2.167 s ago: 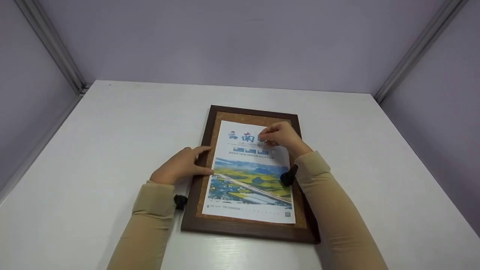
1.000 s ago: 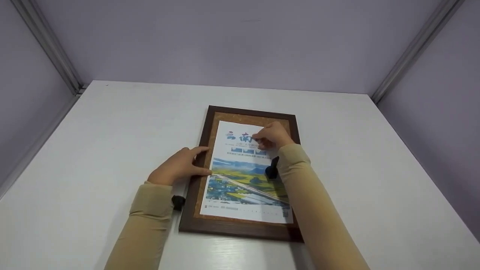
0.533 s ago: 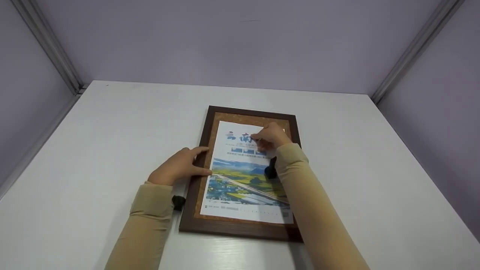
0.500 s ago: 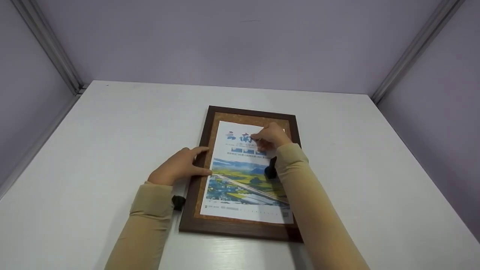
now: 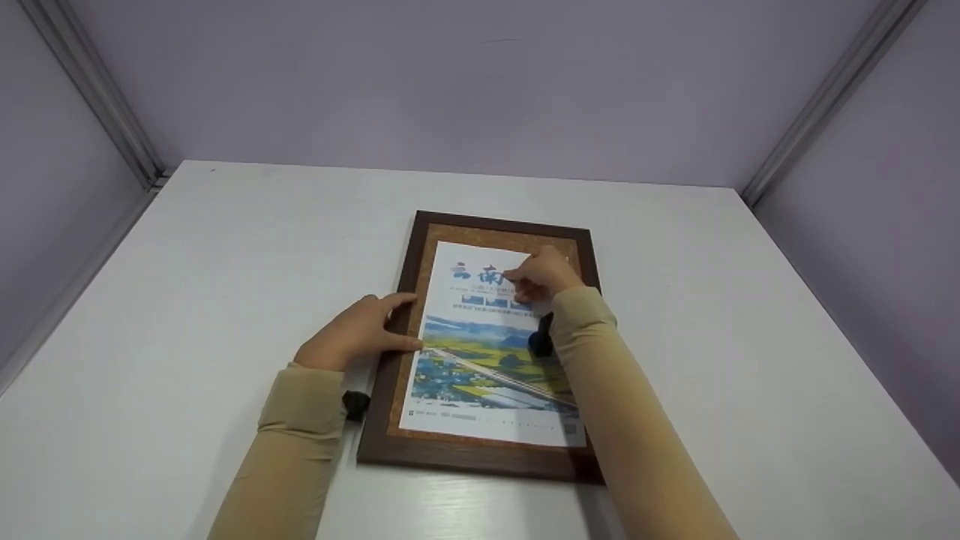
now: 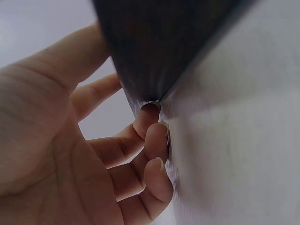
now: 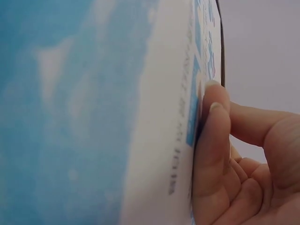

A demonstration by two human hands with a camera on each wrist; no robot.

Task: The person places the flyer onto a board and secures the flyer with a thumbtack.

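Note:
A dark brown wooden frame (image 5: 472,456) with a cork panel (image 5: 484,236) lies flat on the table. On the cork is a white poster (image 5: 480,427) with blue Chinese title characters and a landscape picture. My left hand (image 5: 356,334) grips the frame's left side, thumb and index finger over it; in the left wrist view the other fingers (image 6: 157,140) curl at its lower edge by the table. My right hand (image 5: 547,271) is over the title, fingers curled, thumb and index fingertips together at the paper. I cannot tell whether something small is between them.
The white table (image 5: 262,247) extends around the frame. Behind it stands a lilac wall (image 5: 465,97), with side panels and grey metal posts (image 5: 825,105) at both corners. A black wrist camera (image 5: 541,337) overlaps the poster near the right cuff.
Since the earliest frame, my right hand and forearm have shifted left across the poster, now covering more of the title. In the last second almost nothing has moved; the left hand stays put.

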